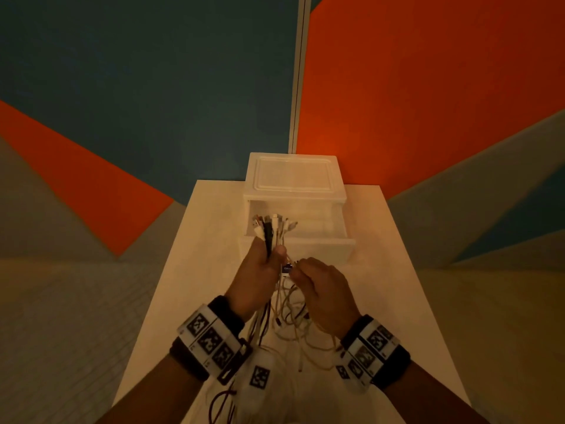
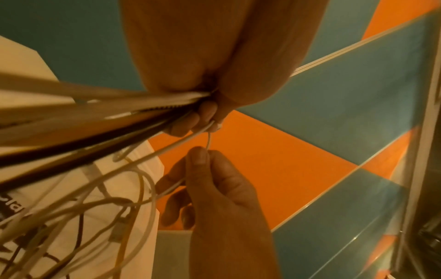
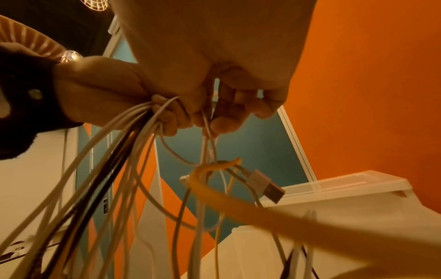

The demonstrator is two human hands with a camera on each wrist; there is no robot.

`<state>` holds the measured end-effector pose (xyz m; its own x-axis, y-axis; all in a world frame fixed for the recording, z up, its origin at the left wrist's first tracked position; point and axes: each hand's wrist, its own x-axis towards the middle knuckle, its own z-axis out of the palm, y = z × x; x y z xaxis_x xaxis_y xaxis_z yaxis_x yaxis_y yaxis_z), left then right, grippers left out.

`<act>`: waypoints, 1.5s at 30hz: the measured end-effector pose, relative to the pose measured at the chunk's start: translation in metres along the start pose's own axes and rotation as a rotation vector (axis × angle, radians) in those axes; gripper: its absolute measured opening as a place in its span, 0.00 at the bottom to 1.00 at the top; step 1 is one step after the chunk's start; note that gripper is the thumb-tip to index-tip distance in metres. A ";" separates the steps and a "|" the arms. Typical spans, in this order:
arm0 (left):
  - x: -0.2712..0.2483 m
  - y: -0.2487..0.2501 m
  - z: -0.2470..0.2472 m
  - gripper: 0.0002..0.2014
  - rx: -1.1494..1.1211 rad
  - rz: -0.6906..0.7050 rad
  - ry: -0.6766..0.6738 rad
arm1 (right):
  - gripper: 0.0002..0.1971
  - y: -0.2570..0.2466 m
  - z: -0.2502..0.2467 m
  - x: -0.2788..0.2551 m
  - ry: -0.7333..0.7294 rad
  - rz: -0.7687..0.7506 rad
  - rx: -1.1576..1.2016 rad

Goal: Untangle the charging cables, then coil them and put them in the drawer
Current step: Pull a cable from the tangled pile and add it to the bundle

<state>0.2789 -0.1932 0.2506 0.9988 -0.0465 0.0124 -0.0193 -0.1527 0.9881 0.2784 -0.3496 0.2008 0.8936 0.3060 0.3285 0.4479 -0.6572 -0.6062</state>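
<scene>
- Two hands up: my left hand fists the charging cables, plugs pointing toward the drawer.
- My right hand pinches one thin cable just right of that grip, tails hanging below.

Dim, warm orange-yellow cast in all 3 views; no light source visible. Head view: soft overall, strong wide-angle bend at edges, the pale rectangular desk flares toward the bottom, and the white plastic drawer box is the brightest patch, w/ no hard shadows. Left wrist view: near bundle of white and black charging cables smeared, out of focus. Right wrist view: close yellow cable blurred into a broad streak; silver USB plug fairly sharp.
</scene>
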 end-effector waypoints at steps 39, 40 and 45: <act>-0.015 0.012 -0.064 0.21 0.069 0.163 0.213 | 0.08 0.044 -0.010 -0.010 0.154 0.299 0.207; -0.016 0.013 -0.060 0.21 0.058 0.164 0.189 | 0.10 0.022 -0.015 -0.004 0.085 0.228 0.319; -0.017 0.019 -0.049 0.18 0.069 0.214 0.089 | 0.09 -0.043 -0.013 0.001 -0.293 -0.134 0.362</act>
<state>0.2635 -0.1465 0.2764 0.9715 0.0013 0.2371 -0.2313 -0.2155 0.9487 0.2600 -0.3298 0.2361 0.7750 0.5869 0.2345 0.4950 -0.3330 -0.8026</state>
